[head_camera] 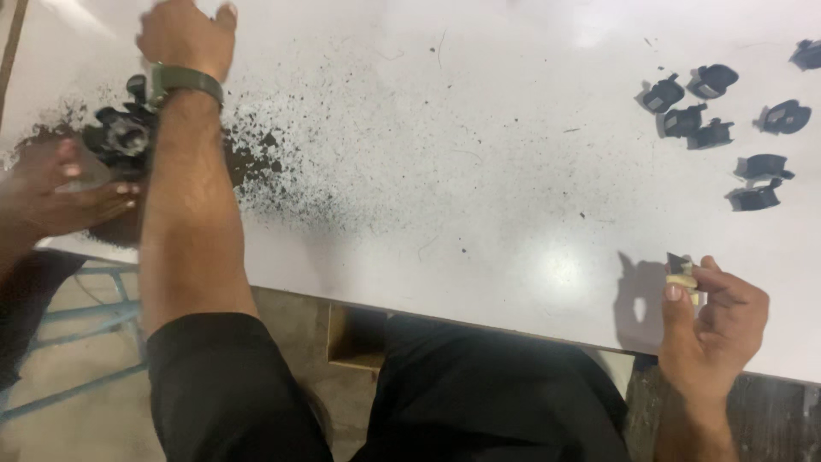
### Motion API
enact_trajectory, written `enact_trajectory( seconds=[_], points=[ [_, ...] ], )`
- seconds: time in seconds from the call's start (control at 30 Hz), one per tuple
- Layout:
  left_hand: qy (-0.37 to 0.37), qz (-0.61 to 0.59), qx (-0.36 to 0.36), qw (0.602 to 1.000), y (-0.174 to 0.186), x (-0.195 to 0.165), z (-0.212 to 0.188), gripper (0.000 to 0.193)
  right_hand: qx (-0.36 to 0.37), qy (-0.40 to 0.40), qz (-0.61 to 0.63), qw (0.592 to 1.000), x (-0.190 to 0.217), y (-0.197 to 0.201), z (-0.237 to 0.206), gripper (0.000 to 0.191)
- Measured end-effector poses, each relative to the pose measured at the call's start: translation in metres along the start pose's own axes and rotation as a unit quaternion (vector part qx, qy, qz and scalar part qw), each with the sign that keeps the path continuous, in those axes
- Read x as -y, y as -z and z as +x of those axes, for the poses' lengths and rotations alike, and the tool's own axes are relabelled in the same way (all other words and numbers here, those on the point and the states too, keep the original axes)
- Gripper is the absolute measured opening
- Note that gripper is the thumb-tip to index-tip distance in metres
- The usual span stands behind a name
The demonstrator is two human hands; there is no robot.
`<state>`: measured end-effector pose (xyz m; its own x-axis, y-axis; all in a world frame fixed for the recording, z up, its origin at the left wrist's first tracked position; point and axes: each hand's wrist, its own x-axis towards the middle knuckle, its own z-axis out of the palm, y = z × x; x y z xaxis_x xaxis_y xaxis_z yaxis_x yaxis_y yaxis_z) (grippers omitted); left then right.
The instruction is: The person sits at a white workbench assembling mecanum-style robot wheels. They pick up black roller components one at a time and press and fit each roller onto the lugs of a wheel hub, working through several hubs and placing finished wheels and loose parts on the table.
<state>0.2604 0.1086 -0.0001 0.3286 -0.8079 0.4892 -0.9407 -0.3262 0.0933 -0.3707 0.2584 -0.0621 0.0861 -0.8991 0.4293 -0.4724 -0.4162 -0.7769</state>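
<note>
My left arm reaches far across the white table (479, 171), and my left hand (184, 34) lies knuckles-up at the far left edge of view, a green watch strap (184, 81) on the wrist. Its fingers are hidden, so I cannot tell whether it holds anything. Just beside that wrist sits a black round toothed part (124, 137) in a patch of black dust. At the near right edge my right hand (714, 321) pinches a small black and cream piece (682, 272) between thumb and fingers.
Another person's hand (51, 192) rests at the left table edge, touching the black toothed part. Several small black clip-like parts (714, 120) lie scattered at the far right. Black dust (282, 171) spreads over the left half. A blue metal frame (85, 316) stands below the table.
</note>
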Motion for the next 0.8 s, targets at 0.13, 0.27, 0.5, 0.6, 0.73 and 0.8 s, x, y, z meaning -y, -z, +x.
enact_trajectory(
  seconds=[0.13, 0.27, 0.5, 0.6, 0.73, 0.8],
  points=[
    [-0.013, -0.028, 0.119, 0.992, -0.009, -0.058, -0.015, 0.032, 0.027, 0.002, -0.035, 0.999, 0.006, 0.003, 0.006, 0.016],
    [-0.027, -0.285, 0.362, 0.887, 0.022, -0.157, -0.097, 0.029, 0.111, 0.035, -0.098, 0.988, 0.028, -0.008, 0.015, 0.022],
    [-0.066, -0.396, 0.538, 0.741, 0.099, -0.288, -0.203, 0.037, 0.171, 0.132, -0.195, 0.957, 0.061, -0.046, 0.009, 0.054],
    [-0.026, -0.451, 0.563, 0.692, 0.111, -0.298, -0.216, 0.040, 0.159, 0.117, -0.180, 0.964, 0.061, -0.039, 0.006, 0.050],
    [-0.113, -0.431, 0.481, 0.755, 0.119, -0.291, -0.232, 0.033, 0.161, 0.088, -0.169, 0.968, 0.060, -0.029, 0.004, 0.042],
    [-0.207, -0.417, 0.364, 0.807, 0.124, -0.290, -0.244, 0.030, 0.165, 0.087, -0.166, 0.968, 0.059, -0.026, 0.005, 0.043]
  ],
)
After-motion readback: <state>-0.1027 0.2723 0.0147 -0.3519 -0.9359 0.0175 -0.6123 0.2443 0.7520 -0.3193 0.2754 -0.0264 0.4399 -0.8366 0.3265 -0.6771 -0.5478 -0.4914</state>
